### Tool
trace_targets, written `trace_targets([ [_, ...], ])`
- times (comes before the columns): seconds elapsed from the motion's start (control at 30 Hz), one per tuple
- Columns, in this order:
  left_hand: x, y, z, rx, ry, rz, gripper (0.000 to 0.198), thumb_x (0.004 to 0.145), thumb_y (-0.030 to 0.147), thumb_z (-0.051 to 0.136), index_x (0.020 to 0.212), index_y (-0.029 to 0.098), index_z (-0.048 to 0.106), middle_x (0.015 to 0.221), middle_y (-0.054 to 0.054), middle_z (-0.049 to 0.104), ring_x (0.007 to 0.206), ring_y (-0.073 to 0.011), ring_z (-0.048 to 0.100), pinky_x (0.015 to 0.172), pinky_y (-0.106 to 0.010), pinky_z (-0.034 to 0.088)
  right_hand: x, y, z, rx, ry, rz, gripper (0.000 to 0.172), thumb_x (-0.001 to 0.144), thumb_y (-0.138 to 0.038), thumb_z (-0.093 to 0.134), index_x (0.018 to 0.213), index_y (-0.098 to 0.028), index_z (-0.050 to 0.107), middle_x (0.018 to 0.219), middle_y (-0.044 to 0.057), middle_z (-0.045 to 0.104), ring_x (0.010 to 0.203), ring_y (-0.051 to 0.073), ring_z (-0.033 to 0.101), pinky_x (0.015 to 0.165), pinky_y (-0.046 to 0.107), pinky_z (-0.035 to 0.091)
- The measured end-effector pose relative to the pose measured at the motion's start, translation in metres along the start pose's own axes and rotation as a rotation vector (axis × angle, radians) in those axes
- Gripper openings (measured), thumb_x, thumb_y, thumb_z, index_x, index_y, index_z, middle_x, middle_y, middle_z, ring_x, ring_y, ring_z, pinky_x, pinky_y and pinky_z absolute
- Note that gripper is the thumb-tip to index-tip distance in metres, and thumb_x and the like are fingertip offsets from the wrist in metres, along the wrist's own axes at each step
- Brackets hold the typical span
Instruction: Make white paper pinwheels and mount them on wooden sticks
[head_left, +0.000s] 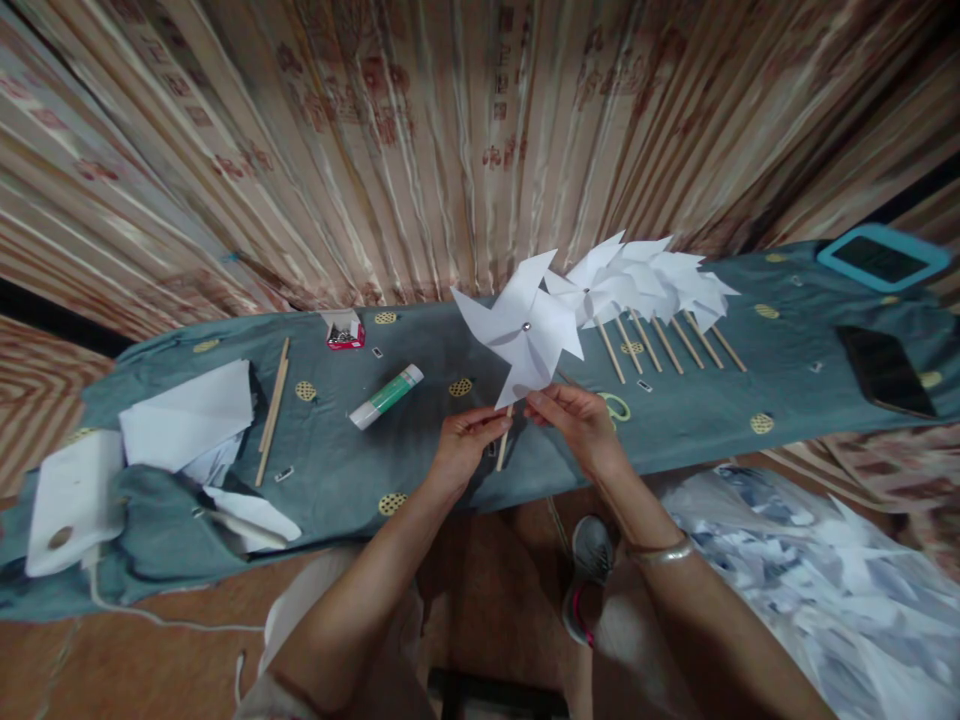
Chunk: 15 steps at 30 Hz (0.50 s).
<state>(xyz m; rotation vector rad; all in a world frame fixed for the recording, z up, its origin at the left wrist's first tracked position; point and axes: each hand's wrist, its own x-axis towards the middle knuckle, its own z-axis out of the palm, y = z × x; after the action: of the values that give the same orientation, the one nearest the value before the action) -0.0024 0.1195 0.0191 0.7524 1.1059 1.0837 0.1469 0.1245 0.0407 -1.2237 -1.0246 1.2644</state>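
Note:
A white paper pinwheel [527, 327] with a metal pin at its centre is held up over the cloth-covered table. Its wooden stick [504, 447] points down between my hands. My left hand [471, 440] pinches the stick from the left, just below the paper. The fingers of my right hand [574, 415] are closed on the lower edge of the pinwheel's paper. To the right, several finished white pinwheels [645, 280] lie overlapping in a row, their sticks towards me. A green-and-white glue stick [387, 397] lies left of my hands.
On the table [330, 460] are a red box of pins [345, 330], wooden sticks [273, 410], white paper sheets [187, 415], a white device [75, 505], green scissors [617, 406], a phone [885, 370] and a blue-framed tablet [883, 257]. A bag of paper pieces [817, 590] is lower right.

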Motion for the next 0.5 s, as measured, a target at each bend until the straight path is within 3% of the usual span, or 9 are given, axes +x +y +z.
trace_targets([
  [0.13,0.0,0.001,-0.003,0.011,0.011,0.007,0.033,0.047,0.038,0.089,0.073,0.02,0.079,0.081,-0.006,0.077,0.081,-0.0207,0.068,0.084,-0.034,0.05,0.004,-0.006,-0.02,-0.104,0.107,-0.074,0.04,0.062,-0.059,0.078,0.056,-0.021,0.068,0.055,0.001,0.067,0.049,0.01,0.051,0.049,0.025,0.041],
  [0.33,-0.002,0.0,-0.004,0.014,-0.042,-0.017,0.033,0.049,0.037,0.089,0.074,0.02,0.079,0.085,-0.007,0.078,0.083,-0.0208,0.068,0.085,-0.034,0.049,0.02,-0.009,-0.056,-0.035,0.39,-0.191,0.033,0.063,-0.052,0.08,0.062,-0.021,0.068,0.062,0.0,0.068,0.05,0.01,0.051,0.052,0.025,0.041],
  [0.5,-0.004,-0.001,-0.003,0.038,-0.113,-0.071,0.037,0.047,0.041,0.089,0.075,0.02,0.079,0.082,-0.007,0.078,0.078,-0.0203,0.068,0.08,-0.033,0.05,0.031,-0.003,-0.065,0.012,0.412,-0.2,0.031,0.063,-0.047,0.081,0.077,-0.021,0.072,0.072,-0.001,0.07,0.065,0.013,0.06,0.066,0.027,0.046],
])
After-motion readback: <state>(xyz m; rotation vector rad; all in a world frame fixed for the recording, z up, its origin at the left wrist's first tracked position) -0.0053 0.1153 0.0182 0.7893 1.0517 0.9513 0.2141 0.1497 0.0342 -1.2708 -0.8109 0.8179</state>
